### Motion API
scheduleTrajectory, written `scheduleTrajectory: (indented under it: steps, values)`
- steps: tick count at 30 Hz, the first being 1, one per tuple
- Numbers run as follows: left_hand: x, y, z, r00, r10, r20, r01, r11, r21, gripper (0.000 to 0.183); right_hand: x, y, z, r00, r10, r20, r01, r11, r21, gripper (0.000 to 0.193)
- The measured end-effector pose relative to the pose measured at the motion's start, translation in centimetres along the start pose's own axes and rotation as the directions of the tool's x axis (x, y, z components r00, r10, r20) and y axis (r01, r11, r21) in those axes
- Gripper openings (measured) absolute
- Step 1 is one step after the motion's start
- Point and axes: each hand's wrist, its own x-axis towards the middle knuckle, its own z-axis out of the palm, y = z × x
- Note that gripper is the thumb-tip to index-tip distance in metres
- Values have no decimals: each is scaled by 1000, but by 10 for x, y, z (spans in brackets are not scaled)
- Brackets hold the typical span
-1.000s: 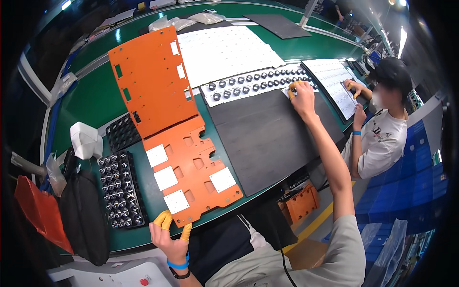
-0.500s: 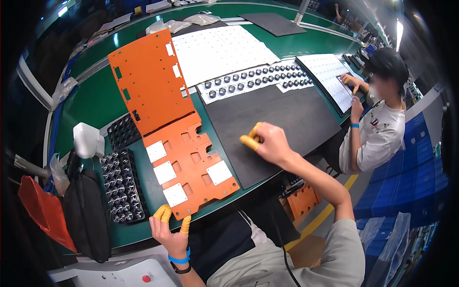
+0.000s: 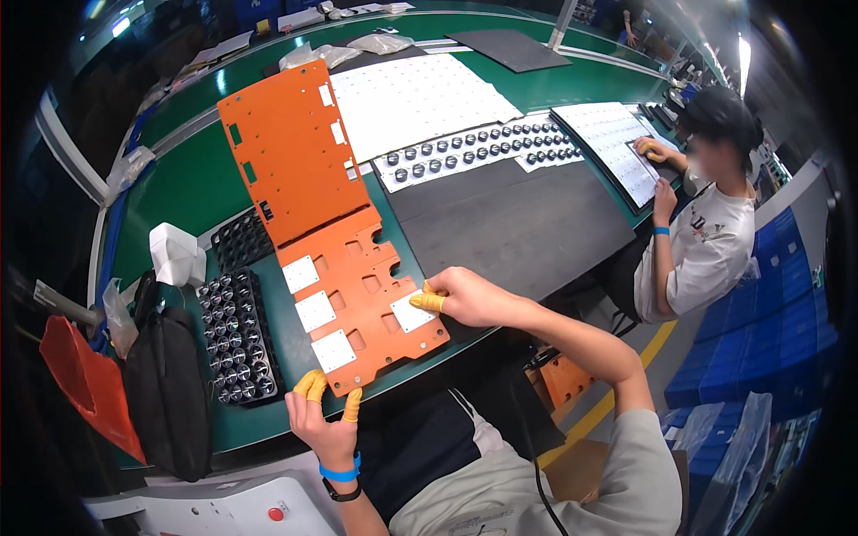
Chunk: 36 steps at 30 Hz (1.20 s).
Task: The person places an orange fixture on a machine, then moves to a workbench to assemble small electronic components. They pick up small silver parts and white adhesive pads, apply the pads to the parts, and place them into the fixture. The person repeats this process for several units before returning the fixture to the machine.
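Observation:
A hinged orange fixture lies unfolded on the bench, with its lower half (image 3: 371, 295) nearest me. Several white square plates, including one on its left (image 3: 315, 312), rest there. My left hand (image 3: 323, 429), wearing yellow finger covers, has the fixture's near left corner between its fingers and thumb. Over the fixture's right edge reaches my right hand (image 3: 469, 299). Its covered thumb and finger are closed at the upper right corner of the right-hand white square plate (image 3: 411, 314), which still lies on the orange surface.
Black trays, one filled with shiny round parts (image 3: 237, 335), stand left of the fixture. A black mat (image 3: 518, 232) lies to the right. Behind it are white strips with black round parts (image 3: 474, 152) and white sheets (image 3: 420, 94). A co-worker (image 3: 706, 214) works at far right.
My right hand has come from above the black mat, left and nearer, to the right-hand white square plate. My left hand stays at the fixture corner. The view has shifted slightly.

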Motion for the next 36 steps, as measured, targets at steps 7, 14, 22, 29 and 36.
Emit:
scheduleTrajectory:
  steps: [7,14,22,29,36]
  values:
    - [0,-2,1,1000,-3,9,3,1000,5,52,-9,7,-11,994,24,-108,15,939,344,31]
    - [-2,-2,1,1000,19,3,-19,999,32,53,-30,80,-80,687,-454,-568,-52,748,-661,15]
    - [-1,-1,2,1000,20,4,-20,998,52,53,-39,130,-105,616,-271,-740,-218,843,-491,19]
    - [-2,-3,4,999,36,4,-36,997,66,52,1,146,-117,569,-354,-742,-308,746,-591,29]
    - [-1,-1,5,1000,26,12,-27,997,68,53,47,172,-155,495,-488,-719,-409,599,-689,29]
